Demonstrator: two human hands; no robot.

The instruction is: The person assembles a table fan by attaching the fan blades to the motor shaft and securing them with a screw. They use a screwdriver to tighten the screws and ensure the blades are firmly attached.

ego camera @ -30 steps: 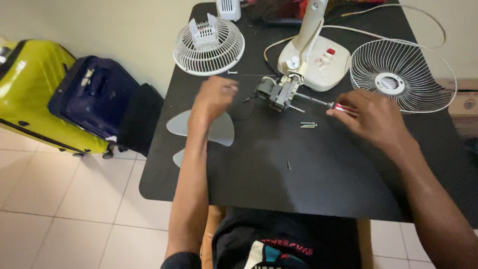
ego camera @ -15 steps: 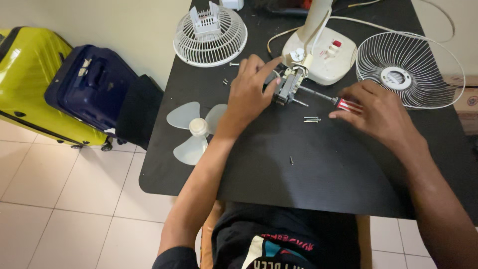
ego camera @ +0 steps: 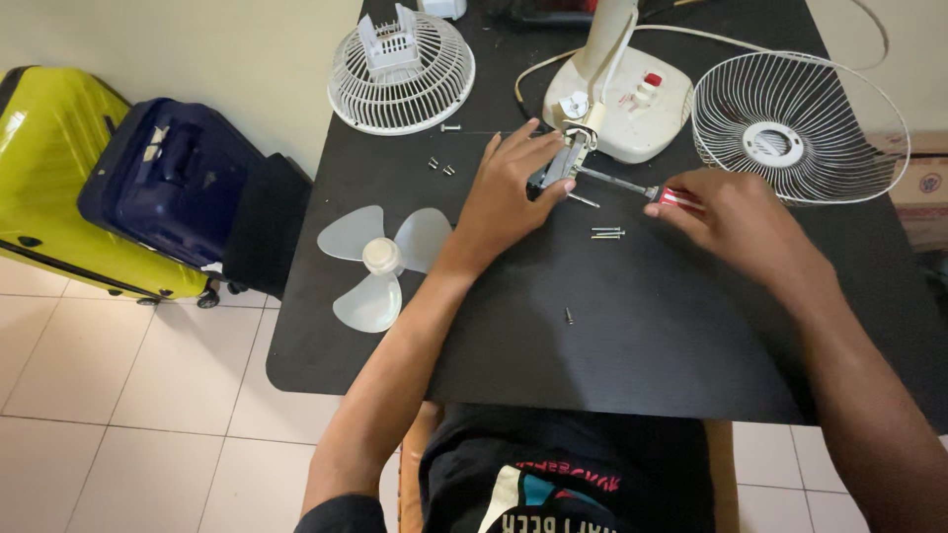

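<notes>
left hand point(ego camera: 504, 192) grips fan motor point(ego camera: 555, 168); right hand point(ego camera: 736, 219) holds screwdriver point(ego camera: 632, 189); blade point(ego camera: 378, 259), screws point(ego camera: 607, 233) nearby

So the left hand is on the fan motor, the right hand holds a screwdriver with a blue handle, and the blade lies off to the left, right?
Not quite: the head view shows the screwdriver handle is red, not blue. The rest holds: the left hand is on the motor, the right hand holds the screwdriver, and the blade lies to the left.
</notes>
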